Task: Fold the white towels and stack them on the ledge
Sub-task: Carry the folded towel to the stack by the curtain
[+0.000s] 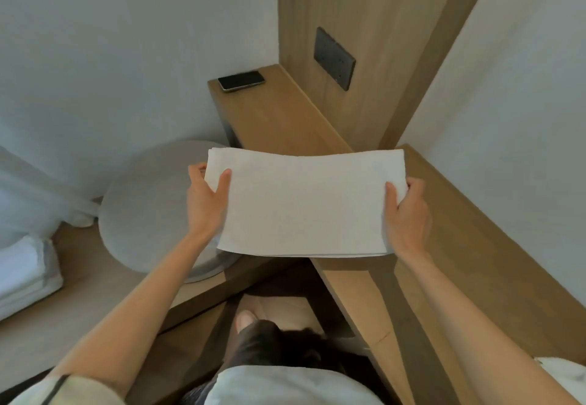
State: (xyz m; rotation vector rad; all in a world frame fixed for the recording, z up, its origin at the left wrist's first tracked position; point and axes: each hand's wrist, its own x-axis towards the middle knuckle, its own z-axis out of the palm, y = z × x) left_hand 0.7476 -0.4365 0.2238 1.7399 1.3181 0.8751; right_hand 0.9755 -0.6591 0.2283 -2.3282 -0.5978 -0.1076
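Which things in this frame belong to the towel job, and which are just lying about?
Job:
white towel, folded, gripped by left hand and right hand
wooden ledge
white folded stack, probably more towels

Lying about:
phone
dark wall plate
round grey cushion

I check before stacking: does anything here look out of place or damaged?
Nothing looks damaged. Only a dark phone lies at the far end of the ledge, apart from the folded towel.
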